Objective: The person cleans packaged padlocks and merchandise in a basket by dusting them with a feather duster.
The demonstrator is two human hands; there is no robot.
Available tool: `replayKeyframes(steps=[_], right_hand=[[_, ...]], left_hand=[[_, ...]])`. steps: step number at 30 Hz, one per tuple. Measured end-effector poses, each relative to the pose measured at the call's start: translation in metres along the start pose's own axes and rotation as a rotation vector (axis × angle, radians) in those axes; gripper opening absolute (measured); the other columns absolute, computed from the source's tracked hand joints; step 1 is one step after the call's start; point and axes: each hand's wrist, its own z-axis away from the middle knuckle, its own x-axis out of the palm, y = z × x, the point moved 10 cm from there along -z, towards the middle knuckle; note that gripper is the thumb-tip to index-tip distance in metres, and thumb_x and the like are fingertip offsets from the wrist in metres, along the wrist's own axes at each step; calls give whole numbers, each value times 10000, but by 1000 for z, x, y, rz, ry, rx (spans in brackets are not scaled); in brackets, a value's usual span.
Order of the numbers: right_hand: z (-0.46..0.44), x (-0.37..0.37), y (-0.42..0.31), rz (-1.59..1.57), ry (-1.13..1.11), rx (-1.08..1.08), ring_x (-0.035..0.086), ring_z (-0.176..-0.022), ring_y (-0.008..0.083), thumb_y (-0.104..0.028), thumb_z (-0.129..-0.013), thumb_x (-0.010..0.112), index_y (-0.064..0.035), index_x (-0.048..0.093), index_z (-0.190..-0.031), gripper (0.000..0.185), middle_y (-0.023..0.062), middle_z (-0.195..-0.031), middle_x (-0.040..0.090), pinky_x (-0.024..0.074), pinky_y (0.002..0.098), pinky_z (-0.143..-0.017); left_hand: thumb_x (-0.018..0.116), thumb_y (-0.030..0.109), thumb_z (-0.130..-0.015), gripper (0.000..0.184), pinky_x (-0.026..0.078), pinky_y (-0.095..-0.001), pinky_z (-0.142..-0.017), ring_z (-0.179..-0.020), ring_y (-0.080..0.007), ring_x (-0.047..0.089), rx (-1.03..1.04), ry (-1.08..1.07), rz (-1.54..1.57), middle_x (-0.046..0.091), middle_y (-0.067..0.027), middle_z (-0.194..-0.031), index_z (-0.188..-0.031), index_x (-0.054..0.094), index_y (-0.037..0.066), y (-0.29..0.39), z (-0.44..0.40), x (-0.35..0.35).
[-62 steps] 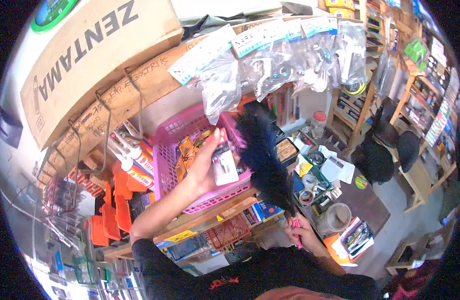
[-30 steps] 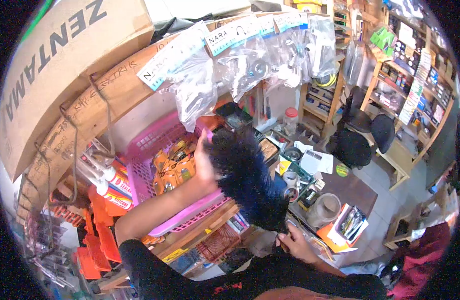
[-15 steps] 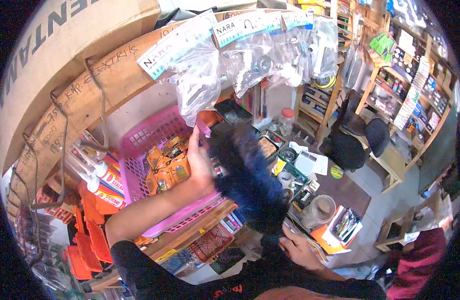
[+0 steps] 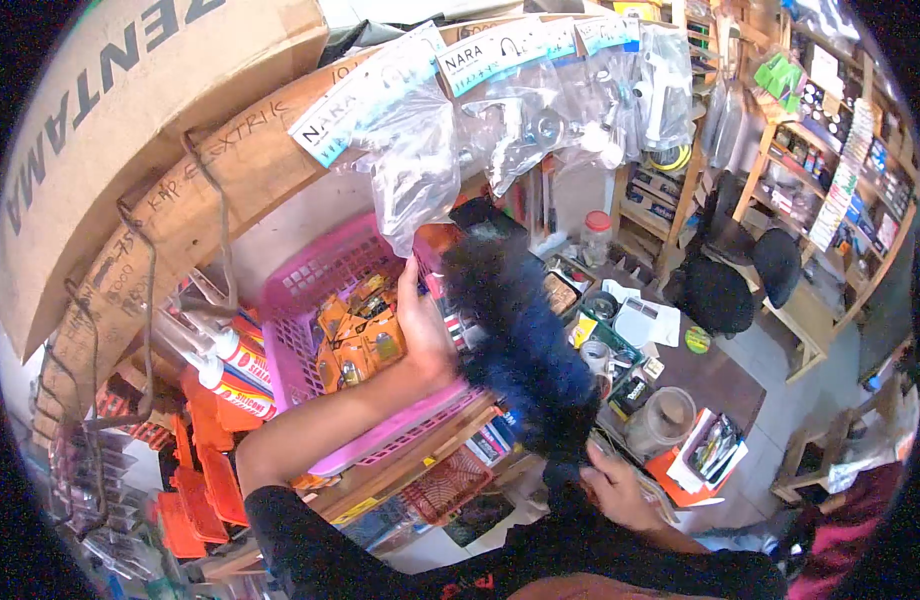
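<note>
A fluffy, dark blue and black duster (image 4: 545, 365) rises diagonally across the middle of the head view, smeared by motion. My right hand (image 4: 615, 485) is closed at its lower end, at the lower right. My left hand (image 4: 425, 330) is at the right side of a pink plastic basket (image 4: 315, 262), gripping its edge; some of its fingers are hidden behind the basket wall and the duster. Inside the basket lie several small orange packets (image 4: 355, 335). The duster head is just right of my left hand, over the basket's right end.
Clear plastic bags with NARA cards (image 4: 415, 170) hang above the basket from a wooden beam (image 4: 265, 130). Orange bins (image 4: 205, 500) and sealant tubes (image 4: 235, 380) stand left. A plastic jar (image 4: 665, 420) and a pen box (image 4: 710, 450) sit right, near a black chair (image 4: 718, 295).
The whole view has shifted, so things appear slightly further right. The duster's head has moved a little against the basket; both hands keep their holds.
</note>
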Motion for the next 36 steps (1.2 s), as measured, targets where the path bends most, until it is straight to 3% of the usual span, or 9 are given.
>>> replayKeyframes(steps=[2,6,7,10,15,21,25,29,36], right_hand=[[4,8,-7,112,-105,-69,589,-1126,234,-74,-920,545,13,459,-1360,456,211,-1219,618,433,309,-939],[4,-3,33,-280,76,307,585,-783,140,-91,-898,600,-23,494,-1344,463,125,-885,657,473,295,-701],[-1,2,24,-290,21,135,443,-565,70,-64,-932,524,-82,446,-1405,479,-16,-701,510,385,241,-520],[-1,9,19,156,-152,-92,425,-558,50,-93,-941,521,-75,467,-1386,449,-23,-688,498,352,227,-500],[-9,-7,33,-173,20,168,457,-548,48,-92,-938,511,-70,483,-1370,433,-27,-661,520,377,229,-502],[-14,-3,31,-22,-131,52,460,-602,68,-68,-924,568,-61,462,-1390,478,-27,-671,528,412,232,-571],[-15,-13,38,-187,-1,145,467,-508,39,-97,-937,530,-86,568,-1265,330,-22,-660,537,381,207,-455],[-16,-4,31,-133,-119,66,452,-502,37,-98,-930,537,-129,520,-1349,421,-30,-656,531,370,204,-451],[-21,-25,44,-152,-38,167,504,-590,68,-46,-914,565,-83,513,-1355,446,-1,-659,581,450,244,-586]], left_hand=[[368,642,-895,746,460,-428,-962,-1067,-309,598,-123,-293,-11,623,-152,-1153,-1272,516,15,-6,0,2],[356,655,-890,781,461,-472,-947,-1024,-338,605,58,161,-36,628,-171,-1120,-1257,509,-16,3,-3,-23],[355,661,-887,796,464,-480,-941,-1004,-337,608,86,199,6,629,-180,-1105,-1262,502,-26,4,0,-11],[367,645,-891,775,465,-455,-953,-1022,-312,613,-104,-224,76,629,-176,-1125,-1270,501,-17,-12,-1,-1],[386,597,-907,703,444,-449,-993,-1103,-320,588,95,147,-86,615,-167,-1192,-1228,556,-4,7,5,1],[402,553,-922,646,409,-444,-1042,-1142,-317,571,59,51,181,601,-148,-1237,-1271,540,27,2,-1,-13],[403,564,-917,637,366,-478,-1072,-1179,-334,540,144,182,-82,587,-142,-1260,-1252,568,48,10,5,-12],[391,617,-893,698,372,-497,-1062,-1176,-338,543,-93,-198,283,577,-151,-1275,-1241,573,41,-7,8,10],[386,582,-907,632,382,-485,-1059,-1166,-324,556,31,127,-41,588,-137,-1261,-1238,578,79,0,9,1]])
